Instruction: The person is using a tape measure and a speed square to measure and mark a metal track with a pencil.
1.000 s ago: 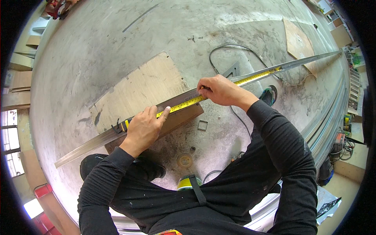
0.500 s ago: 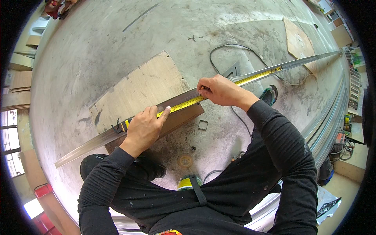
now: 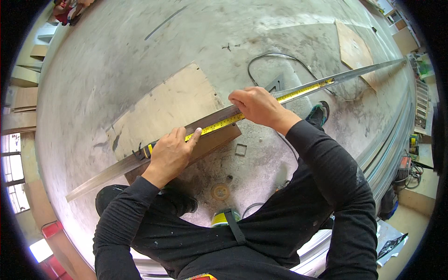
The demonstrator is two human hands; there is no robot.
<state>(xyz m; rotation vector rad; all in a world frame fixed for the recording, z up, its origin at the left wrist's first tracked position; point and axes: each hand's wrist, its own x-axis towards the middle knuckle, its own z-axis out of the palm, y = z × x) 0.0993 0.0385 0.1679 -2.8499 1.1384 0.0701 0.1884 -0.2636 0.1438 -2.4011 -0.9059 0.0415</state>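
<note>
A long grey metal bar lies slantwise in front of me, from lower left to upper right. Along it runs the yellow blade of a tape measure, pulled far out to the right. My left hand is closed over the tape's black and yellow case end, its thumb against the blade. Over the middle of the bar, my right hand has its fingers pinched together; whatever they hold is hidden. A brown wooden block supports the bar, and a pale plywood board lies just beyond.
A triangular square and a black cable lie past the bar. More plywood is at the far right. Long metal profiles are stacked on the right. Near my feet are a tape roll and a small square frame.
My right hand has shifted slightly left and up along the bar, its fingers now over the bar's far side. The left hand and the tape stay in place.
</note>
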